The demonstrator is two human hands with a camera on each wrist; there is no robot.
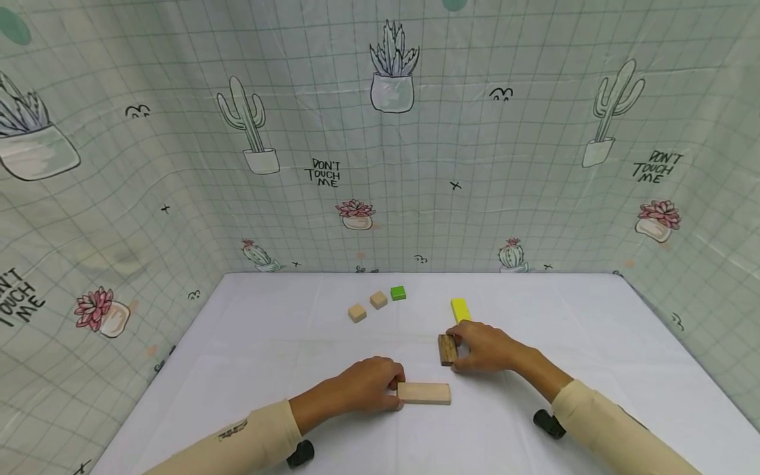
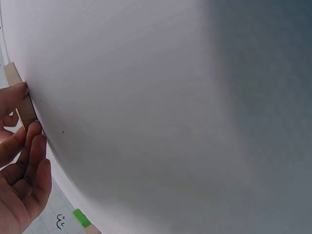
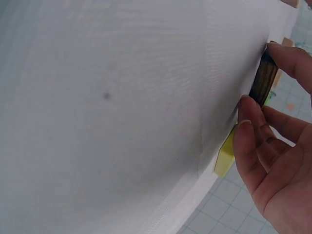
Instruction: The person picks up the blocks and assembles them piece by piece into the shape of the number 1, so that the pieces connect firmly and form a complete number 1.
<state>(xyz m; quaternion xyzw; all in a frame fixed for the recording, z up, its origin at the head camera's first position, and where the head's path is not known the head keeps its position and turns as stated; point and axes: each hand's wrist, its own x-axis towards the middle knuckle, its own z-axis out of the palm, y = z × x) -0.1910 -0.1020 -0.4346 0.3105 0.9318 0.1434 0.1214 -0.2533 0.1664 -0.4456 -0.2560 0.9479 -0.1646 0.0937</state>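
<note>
Near the front middle of the white table lies a long pale wooden block point(image 1: 424, 393). My left hand point(image 1: 371, 386) pinches its left end between thumb and fingers; the left wrist view shows the thumb point(image 2: 13, 97) on one side of that end. Farther back and to the right, a shorter dark brown wooden block point(image 1: 447, 350) lies with visible grain. My right hand point(image 1: 489, 349) pinches it from the right, thumb at the near end and fingers at the far end. Just behind those fingers is a yellow block point(image 1: 460, 310), its near end partly hidden.
Two small pale wooden blocks point(image 1: 357, 312) and a green block point(image 1: 398, 293) sit toward the back of the table point(image 1: 267, 343). A patterned cloth point(image 1: 415, 158) hangs behind and along both sides. Black devices point(image 1: 549, 424) show at both wrists.
</note>
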